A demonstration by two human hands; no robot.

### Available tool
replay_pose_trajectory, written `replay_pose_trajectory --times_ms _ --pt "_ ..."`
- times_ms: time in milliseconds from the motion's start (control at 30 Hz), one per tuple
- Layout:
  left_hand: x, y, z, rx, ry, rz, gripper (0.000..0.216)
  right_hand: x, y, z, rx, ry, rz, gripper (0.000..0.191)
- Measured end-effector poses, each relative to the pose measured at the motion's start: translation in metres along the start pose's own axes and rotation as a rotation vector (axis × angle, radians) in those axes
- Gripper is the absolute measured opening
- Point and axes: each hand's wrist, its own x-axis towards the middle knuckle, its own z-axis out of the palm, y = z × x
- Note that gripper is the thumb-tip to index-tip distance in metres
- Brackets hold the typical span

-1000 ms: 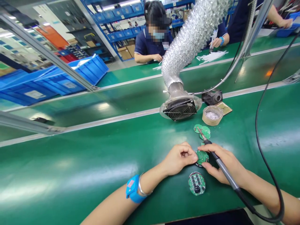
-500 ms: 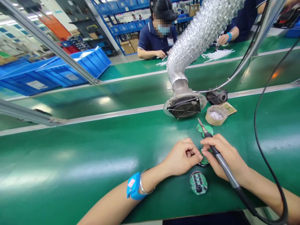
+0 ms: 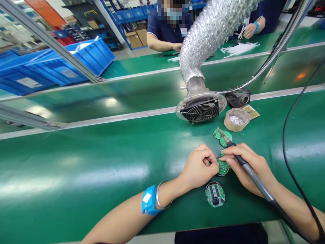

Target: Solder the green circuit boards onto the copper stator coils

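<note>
In my right hand [image 3: 250, 166] is a grey-handled soldering iron [image 3: 256, 178], its tip pointing up and away over small green circuit boards [image 3: 225, 139]. My left hand [image 3: 199, 166] is closed in a pinch at the left edge of a round green circuit board [image 3: 223, 168]. A thin dark strand shows near its fingertips, but what they pinch is too small to make out. The right fingertips are close to the same board, partly covering it. Nearer to me lies another round board [image 3: 215, 195] with dark components, apart from both hands.
A fume extractor with a fan grille [image 3: 203, 111] hangs behind the boards on a silver duct [image 3: 203, 47]. Right of it are a round tub [image 3: 236, 122] of shiny bits and a black holder [image 3: 238, 98]. The iron's cable [image 3: 286, 149] loops at right. Co-workers sit across the bench.
The view has tilted down slightly. My right hand and the iron have shifted a little to the right, showing more of the board between my hands. My left hand keeps its pinch.
</note>
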Motion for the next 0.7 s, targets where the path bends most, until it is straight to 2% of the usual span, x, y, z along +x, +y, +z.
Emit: replay_pose_trajectory --times_ms 167,333,567,700 --pt "-0.001 0.005 -0.003 0.093 -0.009 0.067 0.01 -0.005 -0.013 -0.02 -0.054 0.051 -0.032 0.036" --pt "-0.001 0.01 -0.006 0.184 -0.033 0.102 0.013 -0.018 -0.033 -0.038 -0.117 0.06 -0.078 0.038" --pt "0.0 0.009 -0.004 0.215 -0.034 0.126 0.014 -0.032 -0.042 -0.04 -0.174 0.005 -0.045 0.026" --pt "0.0 0.008 -0.004 0.216 -0.034 0.14 0.014 -0.026 -0.042 -0.037 -0.183 -0.017 -0.12 0.027"
